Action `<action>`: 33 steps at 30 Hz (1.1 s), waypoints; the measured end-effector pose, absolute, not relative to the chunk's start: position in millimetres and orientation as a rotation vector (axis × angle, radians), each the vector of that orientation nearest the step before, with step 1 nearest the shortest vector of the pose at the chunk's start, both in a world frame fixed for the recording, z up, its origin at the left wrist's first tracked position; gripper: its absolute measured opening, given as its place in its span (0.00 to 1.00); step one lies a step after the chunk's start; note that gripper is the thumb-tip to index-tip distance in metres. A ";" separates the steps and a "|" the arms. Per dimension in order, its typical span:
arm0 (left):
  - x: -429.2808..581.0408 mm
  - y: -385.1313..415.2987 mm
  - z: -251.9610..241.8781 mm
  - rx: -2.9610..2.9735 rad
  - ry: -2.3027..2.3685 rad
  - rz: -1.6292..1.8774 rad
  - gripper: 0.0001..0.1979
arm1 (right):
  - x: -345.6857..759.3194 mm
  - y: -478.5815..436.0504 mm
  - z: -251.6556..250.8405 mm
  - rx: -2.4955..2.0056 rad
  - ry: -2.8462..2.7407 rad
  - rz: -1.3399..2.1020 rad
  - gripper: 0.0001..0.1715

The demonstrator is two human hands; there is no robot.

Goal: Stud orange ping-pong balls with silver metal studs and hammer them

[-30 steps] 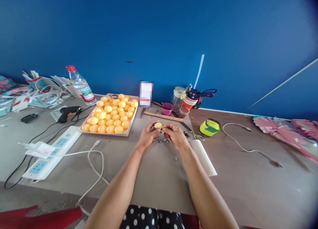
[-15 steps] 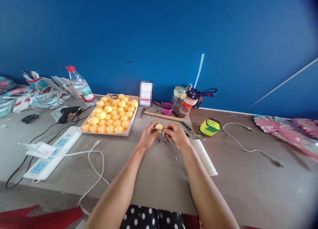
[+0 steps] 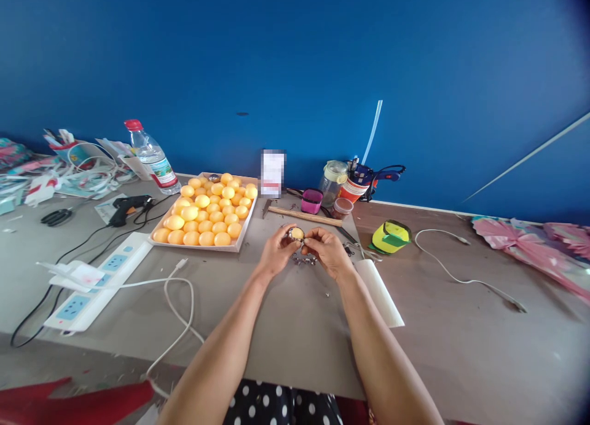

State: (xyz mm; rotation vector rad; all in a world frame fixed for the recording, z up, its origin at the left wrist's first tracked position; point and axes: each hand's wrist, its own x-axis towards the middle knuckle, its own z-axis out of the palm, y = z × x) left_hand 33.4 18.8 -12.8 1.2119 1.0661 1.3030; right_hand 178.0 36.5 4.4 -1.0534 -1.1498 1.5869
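Note:
In the middle of the table my left hand (image 3: pixel 275 253) grips an orange ball (image 3: pixel 297 234) whose rim is ringed with small shiny metal studs. My right hand (image 3: pixel 326 250) is closed in a pinch at the ball's right lower edge; whatever lies between those fingertips is too small to make out. Just below both hands lies a pile of small shiny metal pieces (image 3: pixel 304 261), and one loose piece (image 3: pixel 327 294) rests nearer to me. Several plain orange balls (image 3: pixel 205 214) fill a shallow box (image 3: pixel 239 245) to the left, along with a dark studded ball (image 3: pixel 214 178) at its back.
Behind my hands lie a hammer (image 3: pixel 304 215), a purple container (image 3: pixel 311 200) and a lidded jar (image 3: pixel 334 182). A yellow-green tape measure-like object (image 3: pixel 391 237) and white cable (image 3: pixel 442 271) are right. Left are a power strip (image 3: pixel 99 283), glue gun (image 3: pixel 126 210) and bottle (image 3: pixel 154 160).
The view has shifted very slightly. Both hands stay at the ball, with only a small shift of the right fingertips against its edge.

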 end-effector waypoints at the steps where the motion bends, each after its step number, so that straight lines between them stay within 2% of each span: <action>1: 33.2 19.3 -14.1 1.218 1.071 1.301 0.25 | 177.8 36.4 4.7 -1.057 -1.158 1.592 0.12; 13: 35.2 19.2 -19.3 1.217 1.092 1.296 0.25 | 178.3 36.4 4.6 -1.130 -1.030 1.696 0.15; 21: 38.0 17.4 -16.1 1.207 1.116 1.271 0.24 | 173.9 37.9 -1.5 -1.233 -1.099 1.557 0.15; 25: 36.7 19.2 -13.1 1.019 1.041 1.351 0.24 | 178.7 42.5 -2.2 -1.105 -1.087 1.570 0.16; 27: 34.9 21.4 -13.9 0.902 0.982 1.443 0.24 | 186.1 47.8 -5.0 -1.114 -1.107 1.479 0.15; 33: 31.9 27.1 -21.0 0.784 0.950 1.529 0.24 | 199.5 58.0 -22.4 -1.496 -1.595 0.817 0.09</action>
